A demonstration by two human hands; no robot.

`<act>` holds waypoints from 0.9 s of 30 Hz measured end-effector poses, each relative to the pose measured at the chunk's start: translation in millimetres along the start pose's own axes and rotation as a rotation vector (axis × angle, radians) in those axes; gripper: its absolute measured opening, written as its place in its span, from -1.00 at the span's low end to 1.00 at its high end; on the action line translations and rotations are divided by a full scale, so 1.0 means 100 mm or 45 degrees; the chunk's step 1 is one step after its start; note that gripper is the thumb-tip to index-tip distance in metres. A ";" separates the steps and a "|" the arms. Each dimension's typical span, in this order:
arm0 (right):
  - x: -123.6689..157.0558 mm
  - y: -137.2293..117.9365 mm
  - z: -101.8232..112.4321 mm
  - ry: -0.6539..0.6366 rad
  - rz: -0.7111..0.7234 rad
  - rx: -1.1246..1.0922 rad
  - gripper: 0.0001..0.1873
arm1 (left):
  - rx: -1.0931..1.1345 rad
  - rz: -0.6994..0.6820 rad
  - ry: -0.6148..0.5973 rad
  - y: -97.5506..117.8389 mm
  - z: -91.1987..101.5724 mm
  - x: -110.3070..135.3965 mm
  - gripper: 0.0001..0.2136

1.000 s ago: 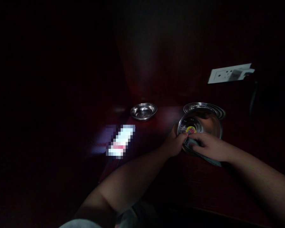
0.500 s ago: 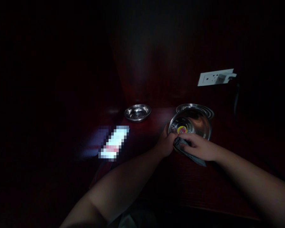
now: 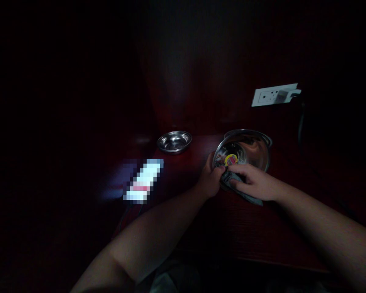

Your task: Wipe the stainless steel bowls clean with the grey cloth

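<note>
My left hand (image 3: pixel 212 179) grips the near left rim of a shiny steel bowl (image 3: pixel 256 152), its thumb over the edge. The bowl is tilted so that its inside faces me, and a round yellow and red sticker (image 3: pixel 231 160) shows at its bottom. In my right hand (image 3: pixel 254 183) is a dark grey-blue cloth (image 3: pixel 247 196), pressed against the bowl's near rim beside my left thumb. Part of the cloth hangs down below the fingers. Another steel dish stands just behind the held bowl, mostly covered by it.
A second steel bowl (image 3: pixel 174 142) sits on the dark red table (image 3: pixel 232 232) toward the back left. Left of my arm glows a pixelated bright screen (image 3: pixel 144 181) with a cable. A white socket plate (image 3: pixel 266 96) with a plugged-in charger is on the wall. The surroundings are very dark.
The held bowl has tilted a little and now covers more of the dish behind it. Both hands keep their holds. The whole view has shifted slightly.
</note>
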State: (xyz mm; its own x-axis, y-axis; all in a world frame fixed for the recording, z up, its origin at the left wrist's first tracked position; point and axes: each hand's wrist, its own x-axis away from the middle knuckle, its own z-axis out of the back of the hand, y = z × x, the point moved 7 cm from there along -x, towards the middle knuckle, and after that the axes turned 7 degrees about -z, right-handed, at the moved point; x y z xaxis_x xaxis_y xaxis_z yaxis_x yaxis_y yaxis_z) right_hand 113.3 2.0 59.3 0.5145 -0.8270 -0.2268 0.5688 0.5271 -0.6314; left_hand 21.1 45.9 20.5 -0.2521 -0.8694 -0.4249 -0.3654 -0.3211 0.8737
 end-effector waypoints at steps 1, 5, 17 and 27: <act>0.00 0.00 -0.01 -0.015 0.004 0.017 -0.93 | 0.007 -0.006 -0.002 0.00 0.00 0.00 -0.66; -0.01 0.02 0.00 -0.002 0.003 0.042 -0.94 | 0.021 -0.046 -0.007 0.01 0.01 0.00 -0.66; 0.00 0.05 0.13 0.184 -0.038 -0.300 -0.93 | 0.073 0.083 0.025 -0.05 0.03 0.01 -0.64; 0.26 0.31 0.67 1.099 -0.307 -0.568 -0.90 | 0.128 0.205 0.031 -0.19 0.08 0.02 -0.61</act>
State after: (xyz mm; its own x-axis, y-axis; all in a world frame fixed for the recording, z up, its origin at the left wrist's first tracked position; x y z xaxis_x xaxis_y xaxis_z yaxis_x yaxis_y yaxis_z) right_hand 187.1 10.2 83.1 -0.3259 -0.8542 -0.4050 0.2126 0.3512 -0.9118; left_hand 20.0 53.3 1.1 -0.2936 -0.9157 -0.2744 -0.4098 -0.1388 0.9015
